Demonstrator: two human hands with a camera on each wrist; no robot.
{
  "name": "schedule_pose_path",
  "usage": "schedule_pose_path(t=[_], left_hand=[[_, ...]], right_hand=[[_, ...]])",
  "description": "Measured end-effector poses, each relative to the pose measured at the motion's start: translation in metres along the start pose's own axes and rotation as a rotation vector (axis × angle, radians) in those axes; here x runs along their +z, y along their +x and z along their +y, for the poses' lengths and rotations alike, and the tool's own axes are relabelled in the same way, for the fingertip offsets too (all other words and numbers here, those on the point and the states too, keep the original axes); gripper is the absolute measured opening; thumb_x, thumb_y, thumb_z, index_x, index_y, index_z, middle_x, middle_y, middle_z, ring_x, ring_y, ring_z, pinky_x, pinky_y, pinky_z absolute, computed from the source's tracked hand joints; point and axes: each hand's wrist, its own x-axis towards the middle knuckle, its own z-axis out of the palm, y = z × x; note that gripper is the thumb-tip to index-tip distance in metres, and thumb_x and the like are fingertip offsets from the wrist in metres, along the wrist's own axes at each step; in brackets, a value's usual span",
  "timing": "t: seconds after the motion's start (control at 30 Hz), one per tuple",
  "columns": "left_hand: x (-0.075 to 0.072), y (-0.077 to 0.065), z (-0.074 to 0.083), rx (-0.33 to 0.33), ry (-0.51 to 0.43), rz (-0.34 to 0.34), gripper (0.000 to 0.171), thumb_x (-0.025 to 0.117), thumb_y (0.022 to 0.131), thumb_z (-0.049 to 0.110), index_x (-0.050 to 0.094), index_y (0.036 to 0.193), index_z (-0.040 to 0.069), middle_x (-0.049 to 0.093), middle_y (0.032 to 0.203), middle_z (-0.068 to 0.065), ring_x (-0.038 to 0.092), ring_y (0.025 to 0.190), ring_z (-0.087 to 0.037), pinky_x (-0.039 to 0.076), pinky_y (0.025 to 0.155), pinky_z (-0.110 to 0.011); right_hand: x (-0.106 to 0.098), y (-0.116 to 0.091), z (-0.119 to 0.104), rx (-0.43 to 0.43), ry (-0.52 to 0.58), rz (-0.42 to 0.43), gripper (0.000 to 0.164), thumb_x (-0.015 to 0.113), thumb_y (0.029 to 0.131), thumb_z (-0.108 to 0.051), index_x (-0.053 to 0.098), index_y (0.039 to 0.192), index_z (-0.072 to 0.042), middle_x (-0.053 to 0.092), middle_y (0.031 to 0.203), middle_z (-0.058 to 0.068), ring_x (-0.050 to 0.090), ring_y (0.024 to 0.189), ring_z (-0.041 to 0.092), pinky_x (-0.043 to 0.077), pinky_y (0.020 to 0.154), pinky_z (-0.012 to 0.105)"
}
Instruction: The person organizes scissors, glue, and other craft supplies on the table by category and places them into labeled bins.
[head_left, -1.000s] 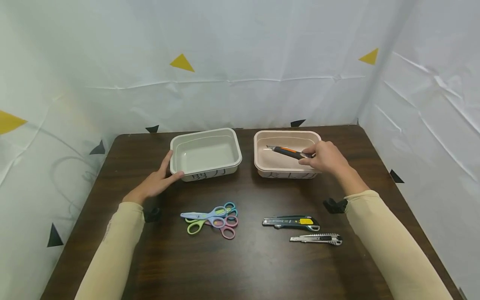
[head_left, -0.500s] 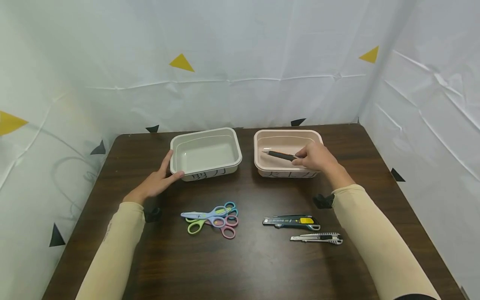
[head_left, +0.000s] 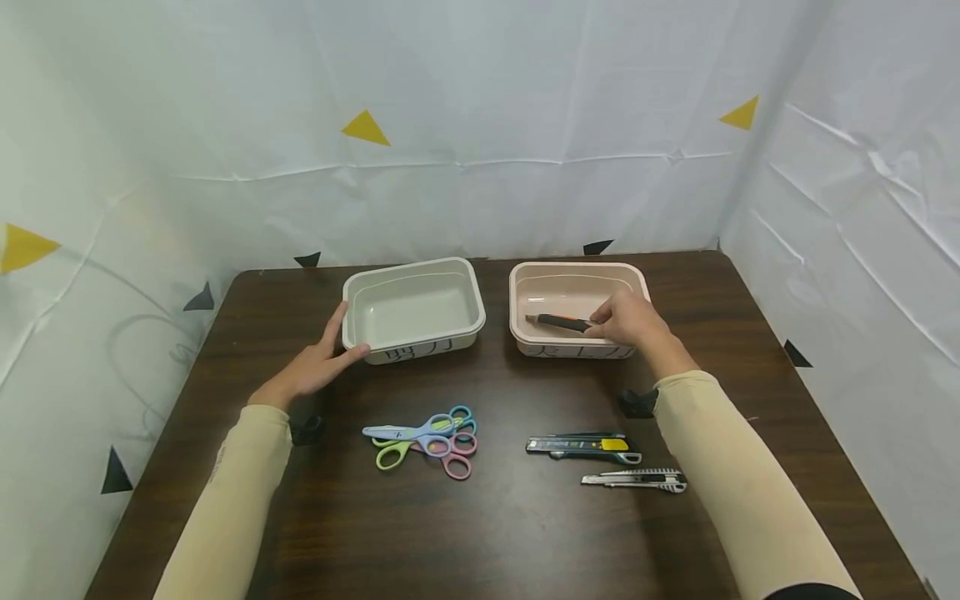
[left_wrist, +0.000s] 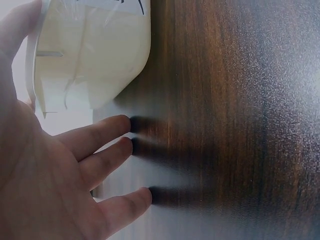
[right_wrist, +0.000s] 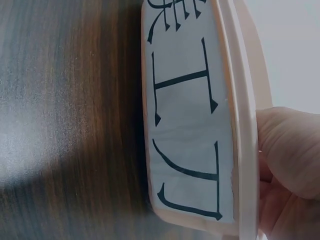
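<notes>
My right hand [head_left: 633, 323] reaches over the front right rim of the pink bin [head_left: 577, 340] and pinches a black and orange utility knife [head_left: 562, 322] low inside it. In the right wrist view the bin's wall, with a white label [right_wrist: 187, 125], hides the knife. Spread fingers of my left hand [head_left: 311, 367] touch the left end of the pale grey-green bin [head_left: 416, 346]. The left wrist view shows three of its fingertips down at the table [left_wrist: 215, 100] beside that bin.
Several pairs of colourful scissors [head_left: 408, 432] lie in a pile front left. At front right are a dark green and yellow utility knife [head_left: 585, 447] and a silver one [head_left: 633, 478]. White sheets [head_left: 465, 200] wall the table's back and sides.
My right hand has moved left and lowered the black and orange utility knife deeper into the pink bin. The left hand has stayed on the grey-green bin.
</notes>
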Motion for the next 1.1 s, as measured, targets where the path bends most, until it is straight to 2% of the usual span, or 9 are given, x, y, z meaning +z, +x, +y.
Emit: schedule_pose_path(t=[0.33,0.57,0.83,1.1], left_hand=[[0.0026,0.0041,0.0000,0.008,0.006,-0.005,0.089,0.045,0.093,0.068,-0.022,0.149,0.049,0.023,0.154,-0.031,0.040,0.127,-0.057,0.035,0.094,-0.072],[-0.0012,0.0056,-0.0011,0.006,0.011,-0.005,0.090,0.045,0.093,0.069,-0.022,0.148,0.050,0.024,0.154,-0.032,0.041,0.126,-0.058,0.036,0.094,-0.072],[-0.0009,0.0035,0.0008,-0.001,0.017,-0.013,0.090,0.045,0.093,0.069,-0.022,0.149,0.047,0.023,0.154,-0.032,0.041,0.126,-0.058,0.036,0.094,-0.072],[-0.0019,0.0062,-0.0027,0.000,0.011,-0.006,0.089,0.045,0.093,0.069,-0.021,0.149,0.050,0.023,0.154,-0.031,0.040,0.126,-0.058,0.036,0.094,-0.072]], right_hand=[[0.0027,-0.0022,0.0067,0.002,0.000,0.002,0.027,0.080,0.083,-0.019,0.077,0.100,0.001,0.074,0.096,0.015,0.066,0.092,0.031,0.049,0.086,0.050],[0.0019,0.0005,0.0054,-0.013,0.010,0.003,0.025,0.080,0.082,-0.017,0.077,0.097,0.003,0.074,0.094,0.016,0.067,0.091,0.031,0.050,0.085,0.048],[0.0029,0.0046,0.0051,0.001,0.011,-0.025,0.020,0.080,0.080,-0.012,0.076,0.093,0.003,0.073,0.084,0.010,0.062,0.076,0.022,0.050,0.076,0.041],[0.0016,0.0051,0.0021,0.007,-0.007,-0.027,0.019,0.072,0.079,-0.004,0.075,0.096,0.004,0.073,0.087,0.012,0.061,0.079,0.025,0.049,0.077,0.040]])
